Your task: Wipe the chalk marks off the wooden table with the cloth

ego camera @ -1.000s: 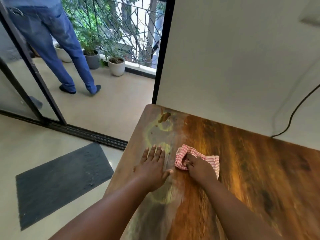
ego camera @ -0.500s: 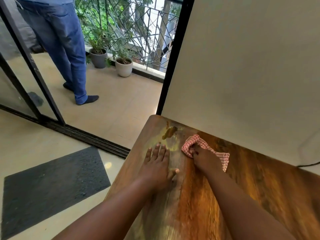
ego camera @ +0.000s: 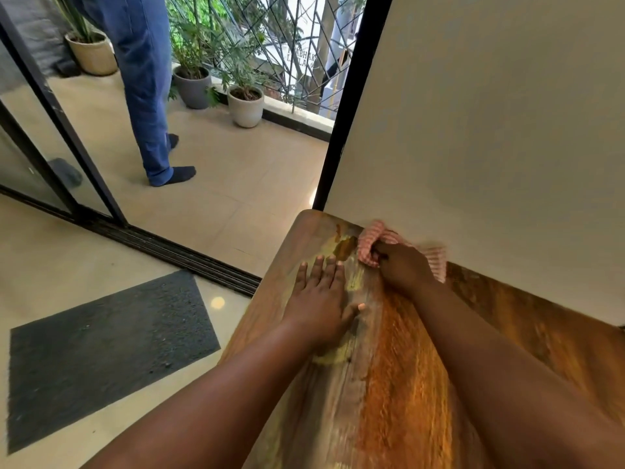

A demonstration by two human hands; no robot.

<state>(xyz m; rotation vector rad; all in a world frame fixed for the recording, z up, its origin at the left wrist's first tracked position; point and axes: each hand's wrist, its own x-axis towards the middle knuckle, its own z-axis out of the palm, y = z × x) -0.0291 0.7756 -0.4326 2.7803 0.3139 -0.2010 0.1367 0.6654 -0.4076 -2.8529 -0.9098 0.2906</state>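
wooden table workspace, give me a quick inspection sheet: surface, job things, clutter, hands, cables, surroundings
surface: wooden table, yellowish chalk marks remain near its far left corner
job's things: red checked cloth, bunched at the table's far edge against the wall
clutter: nothing seen
grippers: right hand in a closed grip on the cloth; left hand flat, fingers spread on the table
cables: nothing seen
surroundings: dark floor mat; open sliding door; balcony with potted plants; another person's jeans-clad legs there
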